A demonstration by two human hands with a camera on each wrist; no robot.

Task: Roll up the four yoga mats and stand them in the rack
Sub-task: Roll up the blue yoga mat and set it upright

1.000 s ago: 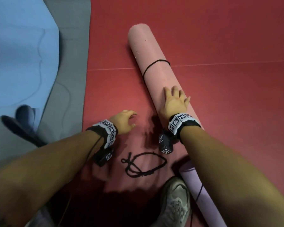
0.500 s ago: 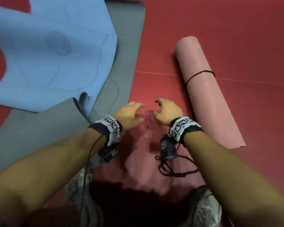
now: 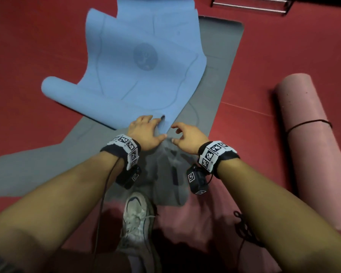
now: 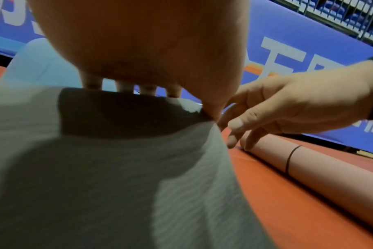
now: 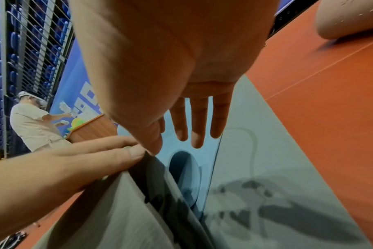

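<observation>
A grey mat (image 3: 220, 75) lies flat on the red floor, and a blue mat (image 3: 136, 75) sprawls across it with its left end curled into a roll. My left hand (image 3: 146, 131) grips a raised fold of the grey mat (image 5: 117, 210) at the blue mat's near corner, thumb on top. Just to the right hovers my right hand (image 3: 187, 134), fingers loose and holding nothing. In the right wrist view its fingers (image 5: 199, 128) point straight over the blue mat (image 5: 209, 146). A rolled pink mat (image 3: 307, 134) tied with a black cord lies at the right.
Metal bars (image 3: 250, 4) cross the floor at the top right. A loose black cord (image 3: 244, 231) lies by my right forearm, and my shoe (image 3: 138, 219) stands on the grey mat's near end. Another person (image 5: 32, 123) stands far off beside a wooden table.
My right hand left the pink roll and both hands moved left onto the grey mat. The left hand has taken hold of its fold. The view swung left.
</observation>
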